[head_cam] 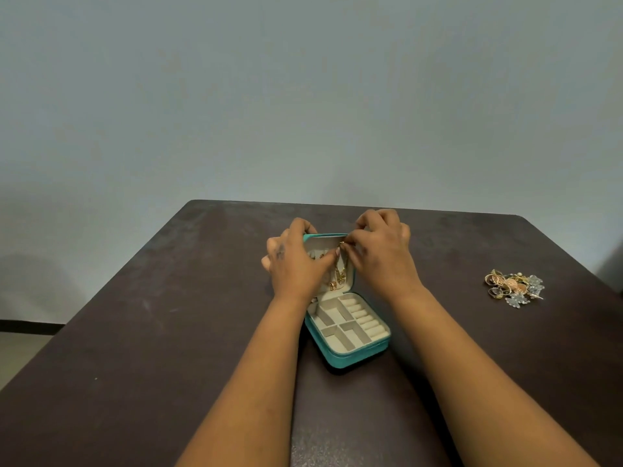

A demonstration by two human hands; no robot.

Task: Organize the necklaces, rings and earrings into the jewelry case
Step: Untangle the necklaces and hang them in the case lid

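A teal jewelry case stands open in the middle of the table, its cream tray divided into compartments and ring rolls. The lid is upright, and a gold necklace hangs inside it. My left hand grips the lid's left edge, with its thumb across the lining. My right hand pinches the necklace's top end at the lid's upper edge. A pile of rings, earrings and other jewelry lies on the table far to the right.
The dark brown table meets a plain grey wall at its far edge. A strip of floor shows at the lower left.
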